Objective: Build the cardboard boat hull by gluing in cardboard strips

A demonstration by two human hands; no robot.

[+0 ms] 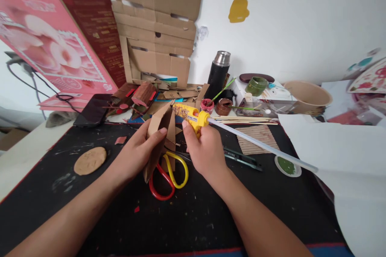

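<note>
My left hand [140, 144] is closed on a folded piece of cardboard [157, 122], thumb on its near face, the piece standing tilted above the mat. In my right hand [206, 148] is a yellow hot glue gun [188, 114], gripped by its handle. Its nozzle reaches the upper right edge of the cardboard; whether it touches I cannot tell. A long translucent glue stick [262, 144] juts from the back of the gun toward the right. Below the cardboard lie scissors with one red and one yellow handle loop [184, 172], their blades partly hidden.
A black mat [111, 217] covers the table. On it lie a round clay-coloured disc [90, 160], a dark green cutter [243, 158], corrugated cardboard [258, 139] and a dish of green paint [286, 166]. Behind stand paint jars [223, 107], a black thermos [217, 74] and a phone [93, 110].
</note>
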